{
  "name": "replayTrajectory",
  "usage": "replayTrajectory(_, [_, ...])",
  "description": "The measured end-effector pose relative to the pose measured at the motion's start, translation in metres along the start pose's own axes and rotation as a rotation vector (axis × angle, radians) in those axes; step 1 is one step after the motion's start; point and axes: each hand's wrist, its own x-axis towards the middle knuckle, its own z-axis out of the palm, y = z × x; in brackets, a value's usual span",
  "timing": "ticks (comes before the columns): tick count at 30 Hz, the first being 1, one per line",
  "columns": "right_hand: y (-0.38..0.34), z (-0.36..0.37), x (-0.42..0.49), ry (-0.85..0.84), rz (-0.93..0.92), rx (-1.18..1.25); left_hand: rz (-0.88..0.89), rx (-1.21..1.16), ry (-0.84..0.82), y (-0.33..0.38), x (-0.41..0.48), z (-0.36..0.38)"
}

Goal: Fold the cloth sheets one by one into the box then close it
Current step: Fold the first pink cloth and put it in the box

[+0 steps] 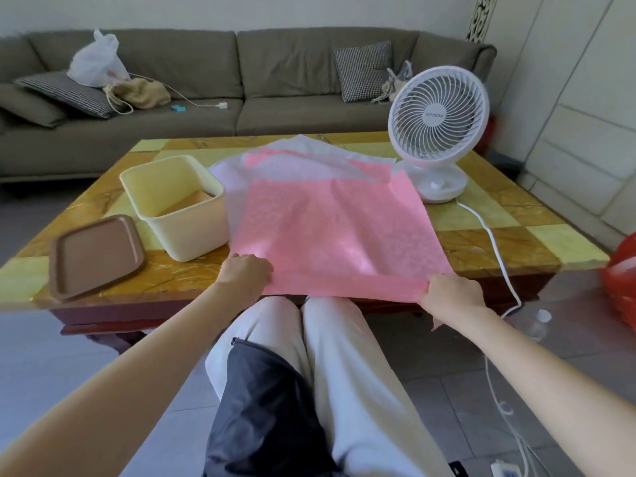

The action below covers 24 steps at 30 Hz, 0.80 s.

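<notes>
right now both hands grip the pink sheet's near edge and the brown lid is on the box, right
No: the head view shows the brown lid lying on the table beside the open box. The rest holds.

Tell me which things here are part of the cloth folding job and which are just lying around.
Part of the job: pink sheet, gripped at its near edge by left hand and right hand; other sheets under it; cream box; brown lid.
Just lying around: white fan, plastic bag, checked cushion, water bottle.

Pink cloth sheet (330,222) flat on pile, cream box (179,204) open (lid (94,256) off)
</notes>
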Motion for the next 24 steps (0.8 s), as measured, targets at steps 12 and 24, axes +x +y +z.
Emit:
replayTrajectory(12, [0.020,-0.035,0.046,0.214,-0.096,-0.222,-0.182,-0.236,0.019,-0.012,0.000,-0.041])
replayTrajectory(24, [-0.006,-0.064,0.149,0.404,0.006,0.379,-0.237,-0.649,0.294,-0.019,0.096,-0.058])
